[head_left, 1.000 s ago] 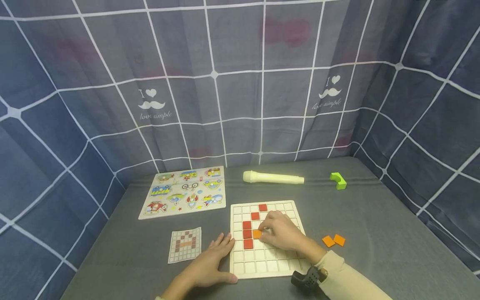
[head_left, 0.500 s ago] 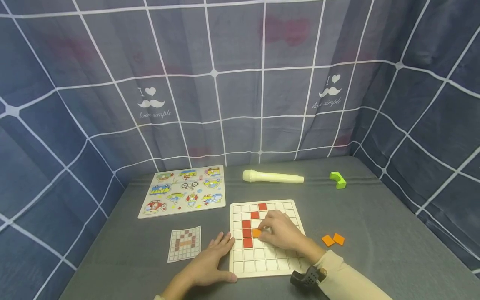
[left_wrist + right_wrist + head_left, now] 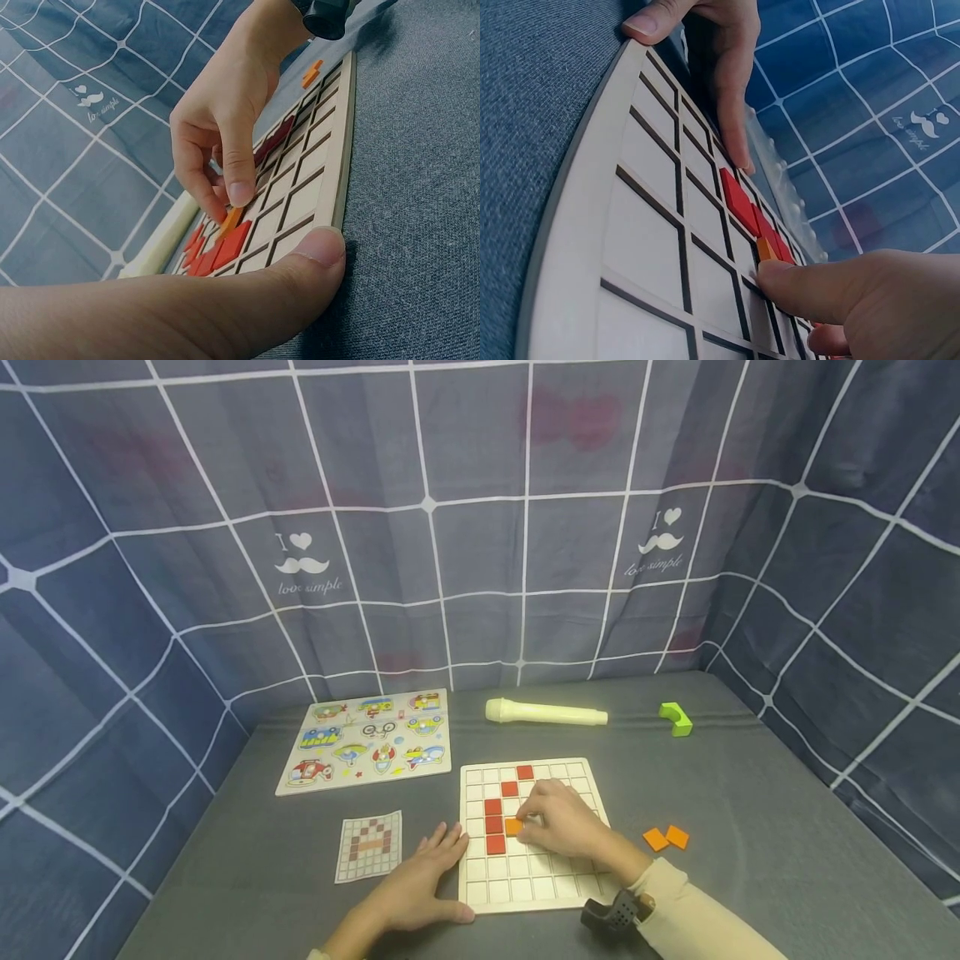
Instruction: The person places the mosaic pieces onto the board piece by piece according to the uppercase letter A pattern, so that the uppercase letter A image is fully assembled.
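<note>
A pale wooden grid board (image 3: 517,894) lies on the dark table, with several red tiles (image 3: 496,844) in its cells. With thumb and fingertips, my right hand (image 3: 564,818) pinches an orange tile (image 3: 513,827) at the cell right of the middle red one; the right wrist view shows this orange tile (image 3: 765,249) tilted under the thumb. Dark red tiles (image 3: 276,141) on the board's right half show in the left wrist view, hidden by my right hand in the head view. My left hand (image 3: 426,881) is spread along the board's left edge, thumb at the near corner.
Two loose orange tiles (image 3: 656,840) lie right of the board. A printed pattern card (image 3: 386,862) is left of it, below a vehicle picture puzzle (image 3: 405,756). Farther back are a pale yellow microphone-shaped piece (image 3: 551,713) and a green arch block (image 3: 678,720). Checked curtains enclose the table.
</note>
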The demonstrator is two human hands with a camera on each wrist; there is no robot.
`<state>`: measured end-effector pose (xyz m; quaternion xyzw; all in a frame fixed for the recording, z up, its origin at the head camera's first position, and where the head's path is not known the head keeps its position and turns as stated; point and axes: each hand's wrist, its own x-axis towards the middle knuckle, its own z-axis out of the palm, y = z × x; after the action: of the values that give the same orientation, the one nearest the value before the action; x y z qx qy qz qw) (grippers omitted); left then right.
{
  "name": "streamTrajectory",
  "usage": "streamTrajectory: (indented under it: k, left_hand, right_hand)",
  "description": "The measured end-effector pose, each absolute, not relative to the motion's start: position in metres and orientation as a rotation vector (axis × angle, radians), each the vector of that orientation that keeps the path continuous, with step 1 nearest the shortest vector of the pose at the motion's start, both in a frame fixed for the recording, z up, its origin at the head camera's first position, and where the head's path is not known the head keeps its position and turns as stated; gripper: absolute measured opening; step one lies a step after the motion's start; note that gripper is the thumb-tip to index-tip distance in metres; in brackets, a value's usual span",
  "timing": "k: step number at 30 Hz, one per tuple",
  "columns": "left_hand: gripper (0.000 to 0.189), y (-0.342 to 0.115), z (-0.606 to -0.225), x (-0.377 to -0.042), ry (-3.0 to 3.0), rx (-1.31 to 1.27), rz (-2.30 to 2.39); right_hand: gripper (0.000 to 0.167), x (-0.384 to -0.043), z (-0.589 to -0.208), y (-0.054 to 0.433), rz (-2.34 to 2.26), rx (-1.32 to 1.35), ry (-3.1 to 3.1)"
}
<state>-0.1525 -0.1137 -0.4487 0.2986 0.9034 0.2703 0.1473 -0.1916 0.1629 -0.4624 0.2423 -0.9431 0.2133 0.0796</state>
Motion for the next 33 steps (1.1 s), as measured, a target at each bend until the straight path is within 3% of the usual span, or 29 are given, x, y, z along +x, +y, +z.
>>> streamTrajectory:
  k: [16, 33]
  left_hand:
    - [0.104, -0.114, -0.448, -0.153, 2.600, 0.863, 0.777]
    - [0.105, -0.115, -0.449, -0.153, 2.599, 0.877, 0.783]
  right_hand:
    - [0.013, -0.193, -0.458, 0.156, 0.610, 0.724, -2.831]
    - [0.020, -0.190, -0.455, 0.151, 0.543, 0.722, -2.848]
